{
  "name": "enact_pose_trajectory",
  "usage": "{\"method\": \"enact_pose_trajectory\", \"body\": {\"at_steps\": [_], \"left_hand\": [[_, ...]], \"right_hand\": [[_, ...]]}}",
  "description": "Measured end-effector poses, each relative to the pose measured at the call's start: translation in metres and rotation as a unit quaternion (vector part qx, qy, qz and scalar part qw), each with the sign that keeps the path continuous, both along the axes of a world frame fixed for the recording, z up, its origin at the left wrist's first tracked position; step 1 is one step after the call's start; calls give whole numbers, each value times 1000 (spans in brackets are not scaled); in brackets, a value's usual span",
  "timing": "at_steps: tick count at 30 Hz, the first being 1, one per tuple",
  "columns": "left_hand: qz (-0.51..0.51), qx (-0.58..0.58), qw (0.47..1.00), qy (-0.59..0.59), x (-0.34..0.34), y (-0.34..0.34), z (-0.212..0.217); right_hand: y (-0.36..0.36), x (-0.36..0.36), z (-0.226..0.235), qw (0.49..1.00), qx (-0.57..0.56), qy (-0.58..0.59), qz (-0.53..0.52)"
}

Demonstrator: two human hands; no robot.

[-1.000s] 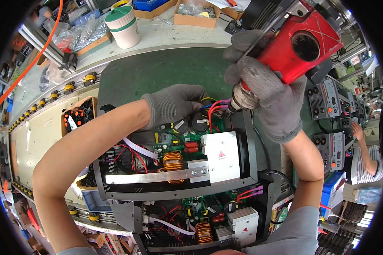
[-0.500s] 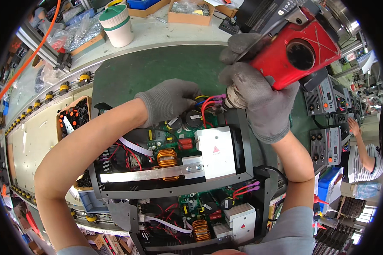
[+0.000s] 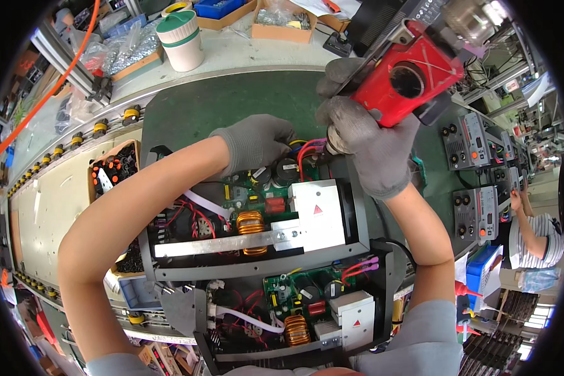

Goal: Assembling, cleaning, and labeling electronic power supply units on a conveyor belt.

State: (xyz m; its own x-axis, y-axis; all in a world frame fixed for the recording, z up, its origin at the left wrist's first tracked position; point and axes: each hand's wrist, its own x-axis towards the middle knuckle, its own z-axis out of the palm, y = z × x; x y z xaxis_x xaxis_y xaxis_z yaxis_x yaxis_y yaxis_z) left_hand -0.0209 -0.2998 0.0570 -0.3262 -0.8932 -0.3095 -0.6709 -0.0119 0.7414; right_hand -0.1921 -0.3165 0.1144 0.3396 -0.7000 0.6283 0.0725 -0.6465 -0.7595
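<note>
A cardboard bin [image 3: 114, 169] of small black and red parts sits at the left edge of the green mat [image 3: 188, 106], beside a pale conveyor strip with yellow rollers [image 3: 130, 114]. Behind the mat, on the worktop's far edge, stands a cream tub [image 3: 182, 39] with a green lid, round and smooth. On the mat lies an open chassis [image 3: 257, 250], a grey metal frame packed with a green board, black cylindrical capacitors, a copper-wound coil [image 3: 250, 222], red and white wires and a flat silver bar across its front. The left hand [image 3: 254, 143], in a grey knit glove, is curled down into the chassis's far side, fingertips on the bundle of red wires [image 3: 307, 153]; whether it pinches them I cannot tell. A white boxy heat sink [image 3: 316, 213] fills the chassis's right half. The right hand [image 3: 363, 135], gloved the same, is wrapped tight around a red driver [image 3: 407, 78], a blocky plastic tool with a round dark dial, its metal nose pressed to the chassis's far right corner. A second chassis [image 3: 294, 313] lies nearer the person. Grey finished units [image 3: 473, 141] with knobs line the right edge, where another person in a striped shirt [image 3: 536, 235] stands.
</note>
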Motion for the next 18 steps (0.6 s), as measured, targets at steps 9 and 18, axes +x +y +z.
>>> {"method": "enact_pose_trajectory", "body": {"at_steps": [9, 18], "left_hand": [[225, -22, 926, 302, 4, 65, 64], [184, 161, 814, 527, -54, 180, 85]], "right_hand": [[41, -50, 61, 967, 176, -167, 76], [121, -129, 91, 894, 89, -381, 218]]}}
